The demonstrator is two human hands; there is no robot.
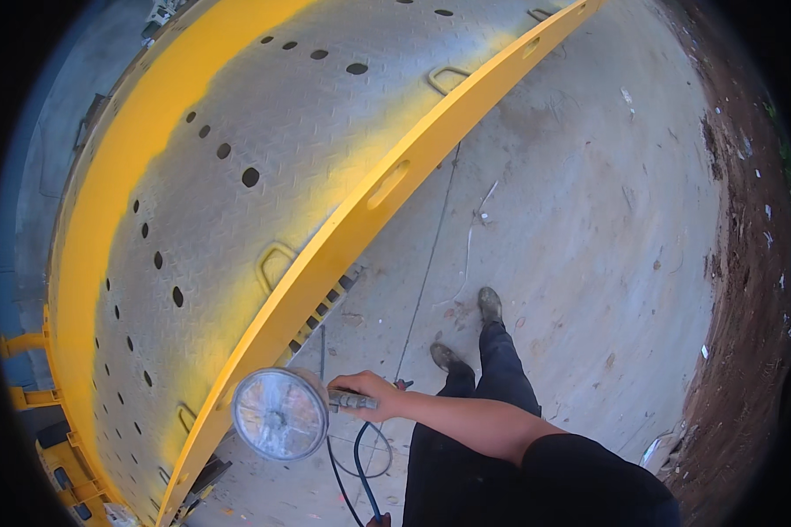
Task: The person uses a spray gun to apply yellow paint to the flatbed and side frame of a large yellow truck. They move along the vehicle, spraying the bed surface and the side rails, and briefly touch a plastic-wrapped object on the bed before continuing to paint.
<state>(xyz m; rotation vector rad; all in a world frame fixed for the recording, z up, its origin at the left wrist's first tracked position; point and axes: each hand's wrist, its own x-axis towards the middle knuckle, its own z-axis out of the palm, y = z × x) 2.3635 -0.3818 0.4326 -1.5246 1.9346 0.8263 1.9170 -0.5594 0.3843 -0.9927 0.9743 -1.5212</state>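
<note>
My right hand (pixel 366 393) is wrapped round the handle of a paint spray gun (pixel 351 400). On the gun sits a large round cup (pixel 279 415), its top smeared with pale paint, beside the yellow side rail (pixel 347 237) of a big metal deck. A dark hose (pixel 365 465) runs down from near the gun. At the lower edge a small part of my left hand (pixel 380 521) shows, closed round that hose; the rest is out of the picture. Grey tread plate (pixel 202 211) with rows of holes covers the deck, with yellow paint along its borders.
Bent metal loops (pixel 277 263) stand along the rail's inner side. Under me lies a concrete floor (pixel 589 220) with scraps, a thin line and a loose strip (pixel 468 246). Brown soil (pixel 747 351) borders it on the right. Yellow machine parts (pixel 66 470) show at lower left.
</note>
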